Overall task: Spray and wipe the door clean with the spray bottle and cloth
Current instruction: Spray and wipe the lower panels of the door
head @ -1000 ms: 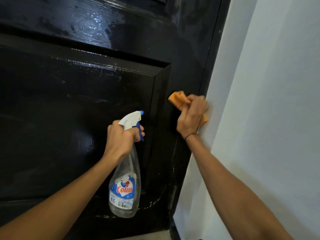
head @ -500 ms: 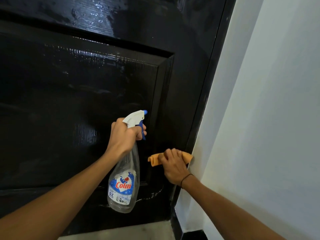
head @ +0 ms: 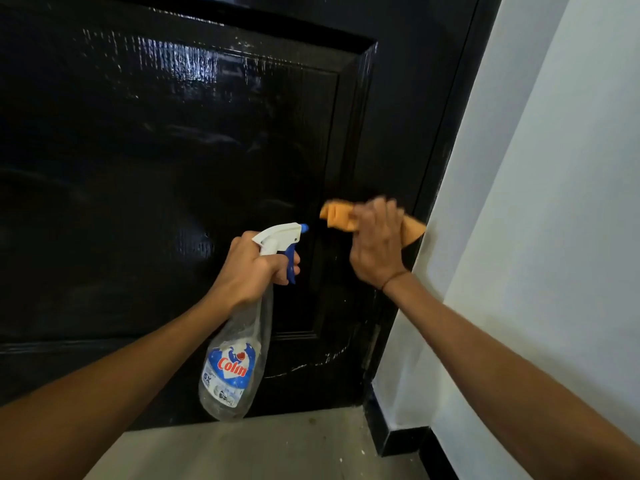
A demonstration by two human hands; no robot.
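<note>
My right hand (head: 375, 244) presses the orange cloth (head: 337, 216) flat against the black door (head: 173, 168), on the strip between the raised panel and the frame – fingers blurred, lying roughly straight over the cloth, so how far they spread I cannot tell. My left hand (head: 251, 268) grips the neck of the spray bottle (head: 235, 358), fingers curled round it at the blue trigger, nozzle aimed at the door. To wipe well I'd press through the whole palm and run long overlapping strokes down this edge (white streaks show low on the door, near the floor (head: 277, 452)) – and keep the cloth off the white wall (head: 536, 237)
</note>
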